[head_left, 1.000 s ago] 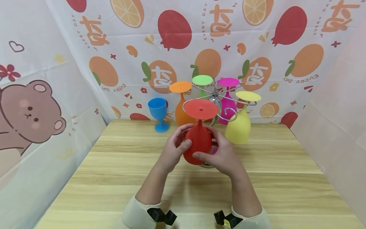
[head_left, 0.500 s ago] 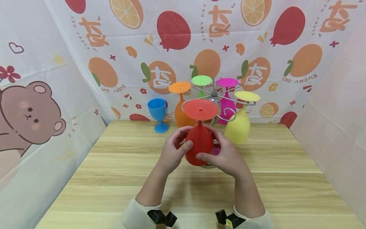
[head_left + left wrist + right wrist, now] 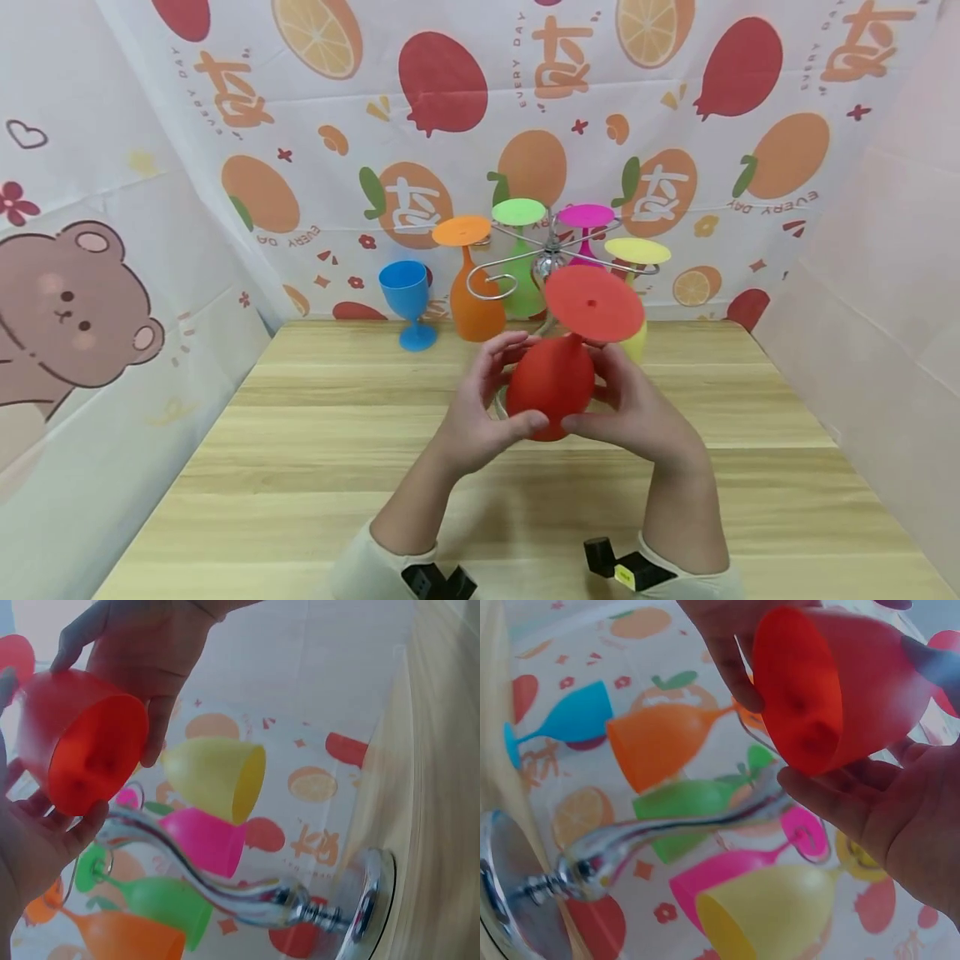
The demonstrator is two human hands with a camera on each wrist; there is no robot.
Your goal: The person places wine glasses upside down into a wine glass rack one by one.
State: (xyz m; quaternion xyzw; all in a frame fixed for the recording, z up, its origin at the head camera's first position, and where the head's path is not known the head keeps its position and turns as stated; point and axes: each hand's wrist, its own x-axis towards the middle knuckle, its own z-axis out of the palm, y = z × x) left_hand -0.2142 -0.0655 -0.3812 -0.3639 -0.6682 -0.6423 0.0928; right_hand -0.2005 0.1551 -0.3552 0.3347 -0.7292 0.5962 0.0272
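A red goblet (image 3: 551,387) is held upside down between both hands, its foot leaning up to the right. My left hand (image 3: 480,408) grips the bowl from the left, its thumb on the near side. From the other side my right hand (image 3: 637,408) grips the same bowl, thumb near the rim. In the left wrist view the goblet's open mouth (image 3: 101,754) faces down toward the table. Just behind stands a chrome glass rack (image 3: 551,250); a bare curled hook (image 3: 491,287) shows left of the red foot. The goblet hides part of the rack's stem.
Orange (image 3: 476,304), green (image 3: 522,283), magenta (image 3: 587,217) and yellow (image 3: 637,250) goblets hang upside down from the rack. A blue goblet (image 3: 405,292) stands upright at the back left of the wooden table (image 3: 337,467). A printed cloth (image 3: 450,83) backs the table.
Both hands have carried the red goblet to the right, and it has tilted, foot to the right. The rack's front left hook shows where the red foot was. The head view has shifted slightly.
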